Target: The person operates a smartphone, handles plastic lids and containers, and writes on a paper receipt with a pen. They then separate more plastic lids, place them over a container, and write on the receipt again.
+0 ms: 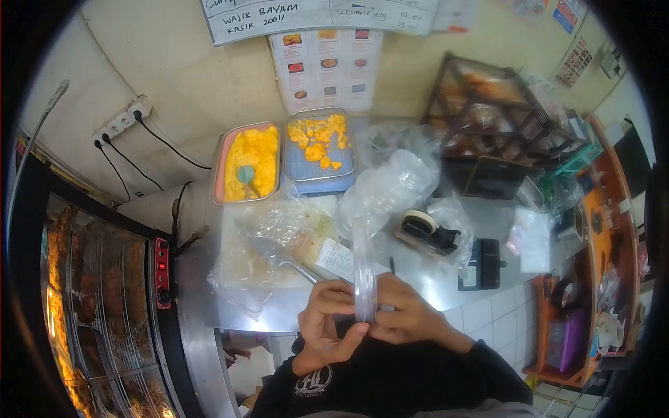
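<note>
A thin stack of clear round plastic lids (364, 272) stands on edge between my two hands, above the front edge of the steel table. My left hand (329, 320) grips it from the left, the thumb low on the rim. From the right, my right hand (408, 311) has its fingers closed against the same stack. Just beyond lie a paper slip with writing (336, 259) and a metal utensil handle (298, 268). Clear round plastic containers in a bag (397, 184) lie behind the stack.
Yellow food fills a tray (217, 167) at the back left, beside a second tray (289, 157) on a blue container. A tape dispenser (446, 240) and black phone case (490, 265) lie right. A lit food warmer (162, 279) stands left; a brown rack (446, 90) stands behind.
</note>
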The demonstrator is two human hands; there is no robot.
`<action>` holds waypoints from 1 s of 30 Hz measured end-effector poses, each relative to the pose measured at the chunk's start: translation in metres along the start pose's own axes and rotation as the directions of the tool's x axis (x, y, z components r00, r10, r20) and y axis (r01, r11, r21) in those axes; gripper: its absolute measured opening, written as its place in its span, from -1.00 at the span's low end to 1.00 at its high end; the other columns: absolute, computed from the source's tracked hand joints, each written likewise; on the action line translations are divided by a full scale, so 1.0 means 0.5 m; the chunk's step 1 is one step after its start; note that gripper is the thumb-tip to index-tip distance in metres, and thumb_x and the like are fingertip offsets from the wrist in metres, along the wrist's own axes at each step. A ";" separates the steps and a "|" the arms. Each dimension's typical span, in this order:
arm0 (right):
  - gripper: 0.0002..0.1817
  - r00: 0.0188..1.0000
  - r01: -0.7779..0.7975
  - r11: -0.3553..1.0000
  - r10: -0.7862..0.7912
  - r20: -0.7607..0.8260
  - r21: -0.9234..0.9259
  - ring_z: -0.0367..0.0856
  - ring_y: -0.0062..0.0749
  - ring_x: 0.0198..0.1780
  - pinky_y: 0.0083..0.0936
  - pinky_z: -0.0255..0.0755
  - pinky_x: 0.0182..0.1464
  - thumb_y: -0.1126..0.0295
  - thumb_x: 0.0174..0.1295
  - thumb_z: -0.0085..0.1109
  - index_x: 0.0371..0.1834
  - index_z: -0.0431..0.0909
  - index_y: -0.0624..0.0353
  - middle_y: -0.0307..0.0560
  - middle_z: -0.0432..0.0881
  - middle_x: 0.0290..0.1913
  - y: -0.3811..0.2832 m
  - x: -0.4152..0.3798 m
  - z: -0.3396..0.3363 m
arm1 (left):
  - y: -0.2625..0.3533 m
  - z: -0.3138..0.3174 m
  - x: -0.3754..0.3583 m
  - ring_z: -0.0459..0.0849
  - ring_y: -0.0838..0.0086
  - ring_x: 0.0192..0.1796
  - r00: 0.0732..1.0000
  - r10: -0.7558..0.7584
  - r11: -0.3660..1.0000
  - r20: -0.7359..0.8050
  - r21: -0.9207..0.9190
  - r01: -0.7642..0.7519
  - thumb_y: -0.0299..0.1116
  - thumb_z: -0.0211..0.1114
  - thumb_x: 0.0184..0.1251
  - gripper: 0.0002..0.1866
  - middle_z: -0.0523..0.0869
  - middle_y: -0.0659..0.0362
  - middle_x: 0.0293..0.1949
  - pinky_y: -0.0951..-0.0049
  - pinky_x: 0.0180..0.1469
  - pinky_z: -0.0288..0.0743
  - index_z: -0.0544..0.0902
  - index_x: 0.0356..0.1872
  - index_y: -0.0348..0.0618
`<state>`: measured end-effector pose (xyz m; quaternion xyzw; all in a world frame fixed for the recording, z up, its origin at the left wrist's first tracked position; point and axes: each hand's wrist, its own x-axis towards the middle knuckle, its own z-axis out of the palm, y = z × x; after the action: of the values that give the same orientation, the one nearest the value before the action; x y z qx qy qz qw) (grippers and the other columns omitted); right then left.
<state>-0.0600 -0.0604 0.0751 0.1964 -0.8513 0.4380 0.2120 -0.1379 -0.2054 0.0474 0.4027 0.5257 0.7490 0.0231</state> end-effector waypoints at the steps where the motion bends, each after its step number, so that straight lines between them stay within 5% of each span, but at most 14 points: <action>1: -0.79 1.000 -0.002 1.000 0.002 -0.008 -0.020 0.43 -0.15 -0.25 -0.26 0.34 -0.13 0.55 -0.26 0.25 -0.61 0.36 0.19 -0.10 0.33 -0.41 0.004 -0.002 0.004 | -0.003 -0.003 -0.002 0.52 0.27 -0.12 1.000 0.017 1.000 0.024 0.003 -0.017 -0.48 0.38 -0.04 -0.66 0.59 0.02 -0.26 0.41 -0.04 0.38 0.48 -0.22 -0.30; 7: -0.82 1.000 0.007 0.943 0.001 0.023 -0.333 0.40 -0.26 -0.25 -0.25 0.34 -0.02 0.50 -0.24 0.23 -0.58 0.41 0.08 -0.18 0.34 -0.42 0.015 -0.006 -0.001 | 0.010 0.016 -0.008 0.50 0.37 -0.04 0.978 -0.190 0.968 -0.090 -0.182 0.171 -0.55 0.32 0.02 -0.53 0.45 -0.03 -0.03 0.38 0.05 0.37 0.34 -0.03 -0.38; 9: -0.83 1.000 0.007 0.898 -0.006 0.005 -0.441 0.40 -0.29 -0.25 -0.25 0.34 0.02 0.49 -0.24 0.22 -0.57 0.43 0.05 -0.21 0.35 -0.42 0.029 -0.013 0.003 | 0.001 0.012 -0.011 0.49 0.39 -0.02 0.969 -0.235 0.968 -0.081 -0.108 0.226 -0.58 0.28 0.05 -0.54 0.46 -0.01 -0.05 0.40 0.07 0.36 0.32 -0.01 -0.38; 13: -0.80 0.989 -0.081 0.805 -0.006 -0.145 -0.587 0.40 -0.34 -0.20 -0.21 0.32 0.07 0.50 -0.26 0.24 -0.51 0.49 0.01 -0.24 0.40 -0.35 0.043 -0.012 -0.002 | -0.039 -0.017 -0.029 0.47 0.42 0.03 0.974 -0.226 0.972 -0.013 0.061 0.227 -0.67 0.20 0.10 -0.49 0.43 0.04 -0.08 0.43 0.11 0.36 0.20 0.08 -0.33; 18: -0.70 0.917 -0.247 0.727 -0.038 -0.397 -0.640 0.40 -0.31 -0.14 -0.18 0.30 0.07 0.48 -0.26 0.34 -0.36 0.55 0.00 -0.19 0.45 -0.24 0.046 -0.010 -0.004 | -0.059 -0.028 -0.043 0.45 0.38 0.07 0.946 -0.308 0.951 -0.103 -0.016 0.308 -0.69 0.15 0.12 -0.46 0.36 0.06 -0.01 0.42 0.06 0.42 0.13 0.11 -0.27; 20: -0.51 0.873 -0.260 0.804 -0.041 -0.486 -0.535 0.42 -0.16 -0.08 -0.20 0.28 0.06 0.52 -0.30 0.41 -0.19 0.48 0.09 -0.02 0.40 -0.13 0.052 -0.016 -0.007 | -0.059 -0.026 -0.043 0.45 0.37 0.08 0.925 -0.355 0.935 -0.139 -0.052 0.351 -0.70 0.13 0.13 -0.46 0.34 0.05 0.03 0.42 0.05 0.42 0.13 0.11 -0.27; 22: -0.41 0.885 -0.236 0.885 0.024 -0.466 -0.402 0.43 -0.15 -0.08 -0.24 0.29 0.04 0.54 -0.29 0.41 -0.08 0.41 0.13 0.00 0.40 -0.12 0.061 -0.024 -0.008 | -0.065 -0.026 -0.040 0.45 0.34 0.09 0.879 -0.466 0.856 -0.105 -0.307 0.417 -0.72 0.10 0.13 -0.44 0.32 0.02 0.09 0.38 0.03 0.47 0.10 0.14 -0.26; 24: -0.31 0.896 -0.211 0.942 0.081 -0.436 -0.259 0.44 -0.14 -0.07 -0.28 0.31 0.02 0.56 -0.29 0.41 0.03 0.33 0.17 0.03 0.40 -0.11 0.070 -0.033 0.005 | -0.076 -0.030 -0.040 0.45 0.34 0.10 0.887 -0.454 0.859 -0.089 -0.309 0.409 -0.72 0.10 0.14 -0.46 0.34 0.01 0.08 0.34 -0.01 0.50 0.12 0.14 -0.27; 26: -0.23 0.806 -0.197 0.935 0.325 -0.495 0.295 0.46 -0.15 -0.09 -0.32 0.33 -0.02 0.60 -0.28 0.39 0.12 0.25 0.24 0.04 0.41 -0.12 0.070 -0.047 0.030 | -0.094 -0.039 -0.045 0.44 0.33 0.11 0.895 -0.440 0.863 -0.072 -0.311 0.399 -0.71 0.10 0.15 -0.47 0.36 0.00 0.08 0.31 -0.04 0.54 0.15 0.14 -0.28; 29: -0.27 0.890 -0.244 0.930 0.327 -0.316 0.275 0.46 -0.18 -0.12 -0.34 0.34 -0.08 0.62 -0.21 0.33 0.14 0.25 0.26 0.04 0.43 -0.13 0.057 -0.045 0.011 | -0.107 -0.047 -0.049 0.45 0.31 0.12 0.924 -0.382 0.906 0.000 -0.197 0.375 -0.69 0.09 0.16 -0.51 0.43 0.00 0.01 0.31 -0.07 0.55 0.21 0.13 -0.31; 30: -0.27 0.890 -0.245 0.930 0.328 -0.318 0.275 0.46 -0.18 -0.12 -0.34 0.34 -0.08 0.62 -0.21 0.33 0.14 0.25 0.26 0.04 0.43 -0.13 0.049 -0.040 0.003 | -0.096 -0.041 -0.041 0.47 0.34 0.06 0.876 -0.482 0.834 0.027 -0.292 0.468 -0.67 0.11 0.14 -0.58 0.46 0.03 -0.05 0.36 -0.09 0.52 0.26 0.06 -0.31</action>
<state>-0.0565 -0.0454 0.0473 0.0077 -0.7623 0.5872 0.2721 -0.1554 -0.2092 -0.0058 0.2340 0.4939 0.7979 0.2542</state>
